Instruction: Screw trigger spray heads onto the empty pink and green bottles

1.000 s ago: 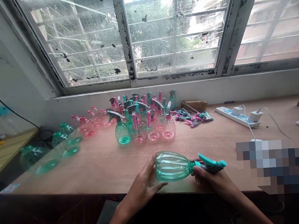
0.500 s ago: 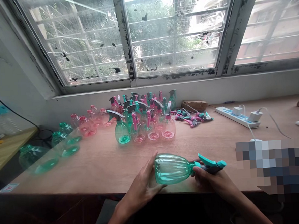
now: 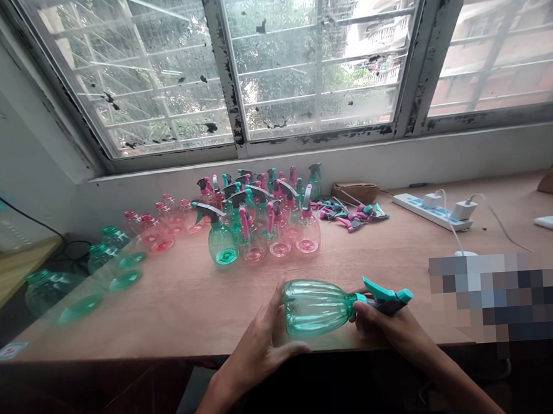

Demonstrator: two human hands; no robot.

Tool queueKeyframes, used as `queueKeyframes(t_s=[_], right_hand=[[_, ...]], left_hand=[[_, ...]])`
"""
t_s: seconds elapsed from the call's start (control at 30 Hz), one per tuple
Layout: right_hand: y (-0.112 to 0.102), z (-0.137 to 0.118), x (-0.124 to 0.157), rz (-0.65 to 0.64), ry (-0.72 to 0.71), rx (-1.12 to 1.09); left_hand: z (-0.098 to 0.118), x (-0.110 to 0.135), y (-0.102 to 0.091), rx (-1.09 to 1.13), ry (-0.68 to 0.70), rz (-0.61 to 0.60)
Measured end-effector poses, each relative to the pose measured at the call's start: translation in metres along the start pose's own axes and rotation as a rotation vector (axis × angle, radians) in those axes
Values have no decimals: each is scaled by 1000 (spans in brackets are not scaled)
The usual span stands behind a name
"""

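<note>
Green spray bottle (image 3: 316,306) lies on its side at the near edge of the wooden table (image 3: 188,300), trigger head pointing right. Left hand (image 3: 261,345) cups the bottle's base, fingers wrapped around it. Right hand (image 3: 387,328) grips the teal trigger head (image 3: 386,297) at the neck. Behind the bottle: cluster of assembled pink and green sprayers (image 3: 263,223). Power strip (image 3: 429,210) back right of the bottle.

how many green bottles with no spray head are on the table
3, all at the left end of the table: rear bottle beside the pink ones, middle bottle, nearest bottle by the edge. Others may hide behind the sprayer cluster.
</note>
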State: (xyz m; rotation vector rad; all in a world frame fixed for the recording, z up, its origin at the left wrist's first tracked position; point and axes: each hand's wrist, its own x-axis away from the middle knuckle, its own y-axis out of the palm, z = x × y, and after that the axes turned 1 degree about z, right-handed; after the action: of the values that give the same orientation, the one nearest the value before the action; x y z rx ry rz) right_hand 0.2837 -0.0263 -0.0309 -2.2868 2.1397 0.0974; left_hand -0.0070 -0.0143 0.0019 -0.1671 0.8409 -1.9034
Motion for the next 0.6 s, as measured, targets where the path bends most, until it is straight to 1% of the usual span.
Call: queueKeyframes(t_s=[0.17, 0.33, 0.47, 0.6], right_hand=[[1, -3, 0, 2, -10, 10], [2, -4, -2, -9, -34, 4], [1, -3, 0, -14, -22, -2], [-1, -3, 0, -12, -10, 30]], left_hand=[[6, -1, -1, -106, 1, 9], [1, 1, 3, -61, 66, 41], [0, 2, 3, -64, 39, 52], [4, 0, -1, -97, -5, 30]])
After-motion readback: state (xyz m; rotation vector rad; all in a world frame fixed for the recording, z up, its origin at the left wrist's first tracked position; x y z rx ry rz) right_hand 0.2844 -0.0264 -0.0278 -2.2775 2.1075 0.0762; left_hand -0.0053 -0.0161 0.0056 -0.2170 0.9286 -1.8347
